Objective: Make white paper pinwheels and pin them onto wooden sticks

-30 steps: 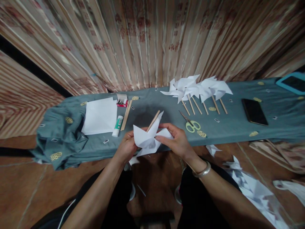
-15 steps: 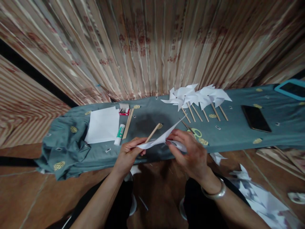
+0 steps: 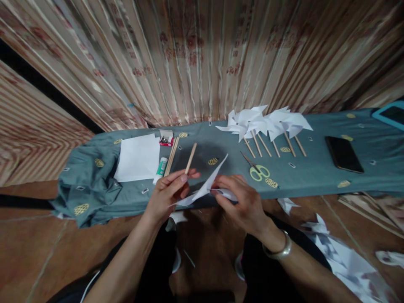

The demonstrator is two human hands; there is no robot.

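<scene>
Between the thumb and fingers of my left hand (image 3: 168, 191) is a thin wooden stick (image 3: 191, 158), its upper end pointing up and away from me. My right hand (image 3: 241, 200) pinches a folded white paper pinwheel (image 3: 206, 185) near its middle. One blade of the pinwheel stands up and another reaches left, close to my left hand; whether they touch I cannot tell. Beyond my right hand lie scissors (image 3: 258, 171) with yellow-green handles. A glue stick (image 3: 160, 169) and several loose wooden sticks (image 3: 172, 156) lie past my left hand.
Finished pinwheels (image 3: 252, 122) on sticks lie at the back of the cloth-covered table (image 3: 312, 176). At left are white paper sheets (image 3: 139, 158) and a small red box of metal pieces (image 3: 166, 138). A phone (image 3: 344, 154) lies right; more paper pinwheels (image 3: 350, 265) are on the floor.
The stick in my left hand has come away from the paper and turned more upright. My right hand has moved slightly left and down with the pinwheel, uncovering the scissors.
</scene>
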